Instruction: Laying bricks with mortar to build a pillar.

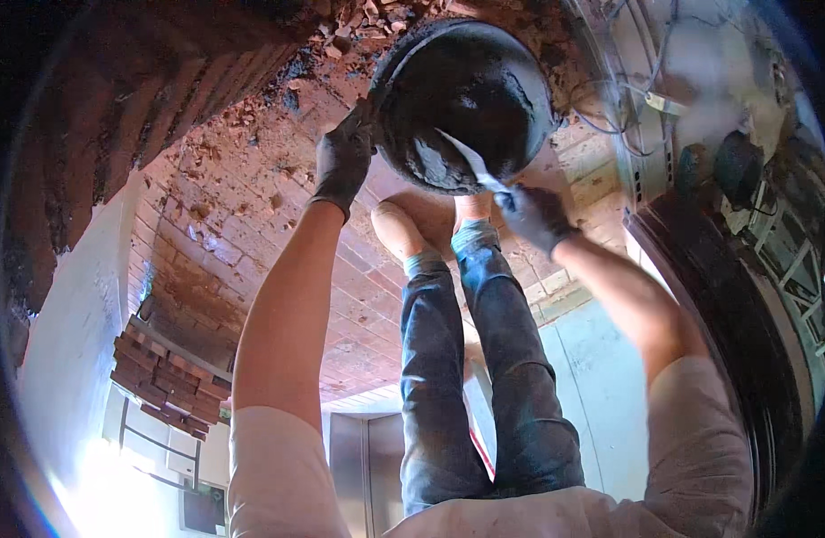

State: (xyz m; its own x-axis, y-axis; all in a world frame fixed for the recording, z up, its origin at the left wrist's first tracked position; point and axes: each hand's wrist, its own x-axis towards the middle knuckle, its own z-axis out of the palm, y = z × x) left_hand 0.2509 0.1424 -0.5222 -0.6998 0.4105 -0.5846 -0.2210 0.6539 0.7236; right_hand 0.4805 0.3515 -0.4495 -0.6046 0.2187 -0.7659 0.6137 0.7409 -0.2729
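A round black bucket (430,54) stands in front of my feet, and wet grey mortar (433,165) clings inside it near the close edge. Dark gloves cover both hands. My left hand (345,160) is closed on the bucket's left rim. In my right hand (536,215) is a trowel (469,157), gripped by its handle at the near right of the bucket. The pale blade points up and left over the bucket's near edge, its tip above the mortar. How deep the mortar lies is hard to tell in the shadow.
Broken brick rubble (341,40) lies beyond and left of the bucket on the dusty brick floor (341,296). A brick wall (143,81) rises at the upper left. Stacked bricks (170,377) are at the lower left. Cables (600,99) run along the right, near a dark rounded object (739,169).
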